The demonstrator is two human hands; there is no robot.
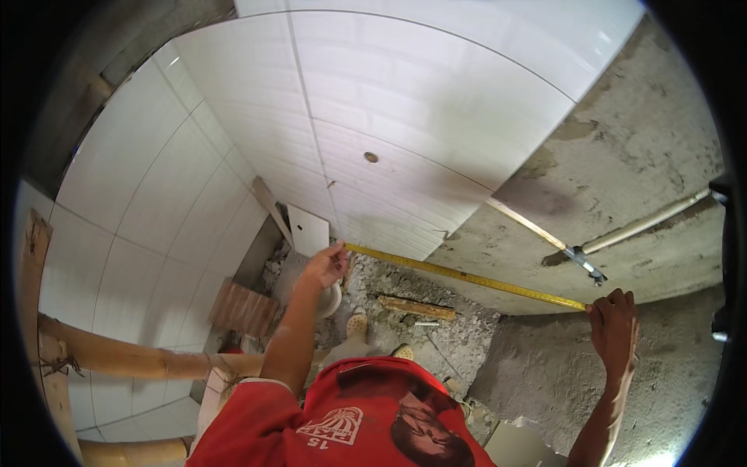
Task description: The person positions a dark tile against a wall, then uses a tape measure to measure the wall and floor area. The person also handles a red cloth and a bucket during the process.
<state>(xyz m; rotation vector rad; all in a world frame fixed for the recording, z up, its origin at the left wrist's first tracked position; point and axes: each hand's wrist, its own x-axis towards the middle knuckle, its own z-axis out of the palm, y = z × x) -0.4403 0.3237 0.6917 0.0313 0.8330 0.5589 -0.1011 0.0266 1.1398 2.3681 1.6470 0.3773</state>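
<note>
A yellow tape measure [467, 276] is stretched across the front of me, near the lower edge of the tiled wall [420, 93] and the bare concrete beside it. My left hand [327, 263] pinches the tape's left end, close to a loose white tile [307, 228] with a dark hole. My right hand [611, 327] has its fingers closed on the tape at the right, below a metal pipe fitting [595, 272] on the concrete. Whether a tape case is inside that hand, I cannot make out.
Bamboo poles [148, 358] cross at the lower left before another tiled wall [132, 226]. Rubble covers the floor around my feet, with a wood scrap [416, 307], reddish bricks [241, 307] and a white round container [329, 303]. A rough concrete surface [537, 366] is at the right.
</note>
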